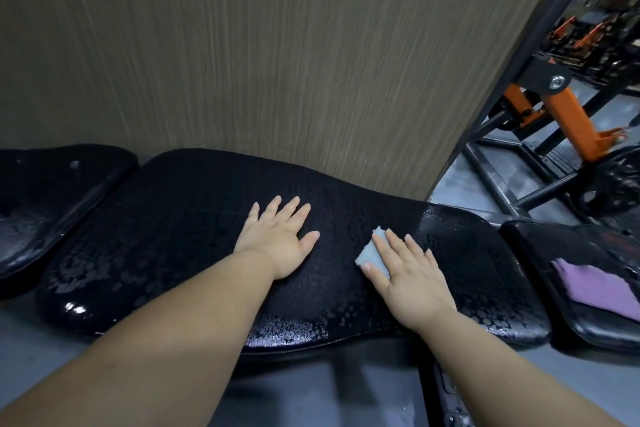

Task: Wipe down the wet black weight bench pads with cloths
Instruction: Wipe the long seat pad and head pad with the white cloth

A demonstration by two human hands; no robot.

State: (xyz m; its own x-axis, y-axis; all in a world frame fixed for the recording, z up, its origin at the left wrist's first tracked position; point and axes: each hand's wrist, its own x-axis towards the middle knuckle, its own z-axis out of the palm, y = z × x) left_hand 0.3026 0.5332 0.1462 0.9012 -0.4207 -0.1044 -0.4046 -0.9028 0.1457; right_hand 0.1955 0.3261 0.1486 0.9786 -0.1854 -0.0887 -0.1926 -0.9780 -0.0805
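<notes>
— Your left hand [280,239] lies flat on the long pad [173,236] of the bench, near its middle. The fingers are straight and spread, and it holds nothing.

— Your right hand [405,274] is just to the right of it on the same pad. Its fingers are straight too, pressing a small blue-grey cloth [375,255] down; the cloth shows past your forefinger and thumb.

— Water beads cover that pad, thickest along the near edge and at the left end.

— A purple cloth [588,281] lies on the smaller pad [540,253] at your right, well apart from both hands.

— At your left sits another wet pad [52,191], with a gap between it and the long one. A wood-grain panel [277,45] rises behind, and an orange and black frame [568,114] stands at far right.
</notes>
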